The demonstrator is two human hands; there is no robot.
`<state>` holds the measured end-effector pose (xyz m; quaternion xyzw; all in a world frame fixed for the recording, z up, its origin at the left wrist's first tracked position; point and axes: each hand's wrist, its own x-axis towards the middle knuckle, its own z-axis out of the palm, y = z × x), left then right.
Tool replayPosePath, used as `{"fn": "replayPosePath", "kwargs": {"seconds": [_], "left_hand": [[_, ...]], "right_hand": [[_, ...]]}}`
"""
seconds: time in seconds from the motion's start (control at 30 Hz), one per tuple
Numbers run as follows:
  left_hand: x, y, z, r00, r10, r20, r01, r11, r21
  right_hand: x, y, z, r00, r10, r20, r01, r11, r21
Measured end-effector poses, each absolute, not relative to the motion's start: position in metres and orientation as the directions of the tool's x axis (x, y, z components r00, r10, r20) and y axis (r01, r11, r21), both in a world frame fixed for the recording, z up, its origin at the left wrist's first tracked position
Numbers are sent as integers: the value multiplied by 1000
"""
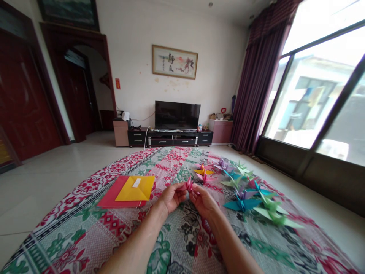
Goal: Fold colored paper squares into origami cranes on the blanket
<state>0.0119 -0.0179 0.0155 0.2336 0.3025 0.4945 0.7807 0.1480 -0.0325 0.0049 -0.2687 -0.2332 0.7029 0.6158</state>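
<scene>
My left hand and my right hand meet over the flowered cloth, both pinching a small pink folded paper piece between their fingertips. Just beyond it lie a pink paper crane and a yellow one. To the right, several finished cranes are spread out: a blue crane, a light green crane, a purple crane and others.
A stack of square paper lies at left, a yellow sheet on red sheets. Tiled floor surrounds the cloth. A TV on a low cabinet stands at the far wall, with a large window at the right.
</scene>
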Motion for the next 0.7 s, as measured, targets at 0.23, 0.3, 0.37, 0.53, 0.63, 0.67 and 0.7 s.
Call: {"fn": "replayPosePath", "kwargs": {"seconds": [0.23,0.3,0.37,0.53,0.63,0.67,0.7], "left_hand": [[10,-17,16,345,906,-245,-604,414,681],[10,-18,17,355,903,-241,-604,419,678],[10,-18,17,365,899,-240,-599,424,679],[8,-17,19,388,887,-249,-555,441,705],[7,-16,18,385,887,-256,-548,443,710],[7,-16,18,380,889,-257,-550,440,710],[7,-16,18,372,892,-257,-554,435,710]], "right_hand": [[148,-34,7,-90,992,-91,-734,-127,-667],[149,-34,6,-87,991,-99,-724,-131,-677],[149,-33,5,-92,991,-101,-711,-136,-690],[150,-33,4,-96,993,-75,-679,-120,-724],[149,-34,4,-96,994,-53,-657,-103,-747],[149,-35,5,-98,994,-49,-652,-102,-751],[149,-36,5,-102,994,-47,-649,-103,-754]]}}
